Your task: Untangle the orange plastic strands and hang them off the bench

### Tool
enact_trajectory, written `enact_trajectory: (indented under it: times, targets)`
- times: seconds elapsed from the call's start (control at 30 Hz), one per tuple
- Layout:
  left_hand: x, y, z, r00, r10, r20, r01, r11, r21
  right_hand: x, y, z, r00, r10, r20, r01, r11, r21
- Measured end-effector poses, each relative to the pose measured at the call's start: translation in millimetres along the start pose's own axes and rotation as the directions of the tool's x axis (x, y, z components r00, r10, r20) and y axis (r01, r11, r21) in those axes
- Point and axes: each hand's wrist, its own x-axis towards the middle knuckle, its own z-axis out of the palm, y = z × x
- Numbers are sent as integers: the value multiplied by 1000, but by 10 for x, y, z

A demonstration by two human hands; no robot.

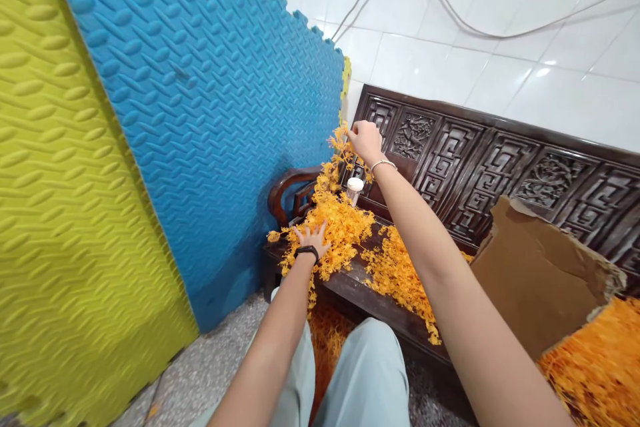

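My right hand (367,140) is raised near the bench's backrest, its fingers pinched on a strand of orange artificial flowers (343,147). The strand hangs down toward a heap of the same orange flowers (345,223) on the seat. Over the left side of that heap rests my left hand (313,240), fingers spread, touching the flowers. Just behind the heap stands a small white-lidded container (355,188). A second pile of orange flowers (400,270) lies on the seat beneath my right forearm.
The dark carved wooden bench (465,167) runs to the right, with a curved armrest (287,190) at left. A torn cardboard box (545,267) and more orange strands (600,347) are at right. Blue (210,100) and yellow (65,213) foam mats stand at left.
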Motion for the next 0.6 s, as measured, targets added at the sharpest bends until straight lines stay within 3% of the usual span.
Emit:
enact_trajectory:
  times: [0.1,0.3,0.43,0.6]
  targets:
    - [28,-19,16,1000,-27,8,27,999,-21,96,-1,-107,995,55,-82,-48,995,85]
    - [-1,17,-70,997,-64,-46,63,998,-27,354,55,-379,996,62,-68,-49,981,186]
    - [-20,11,-163,990,-100,-96,98,995,-26,411,136,-466,997,-22,-75,38,977,211]
    - [30,68,-153,994,-93,-63,95,995,23,243,227,-451,990,-137,-23,138,960,245]
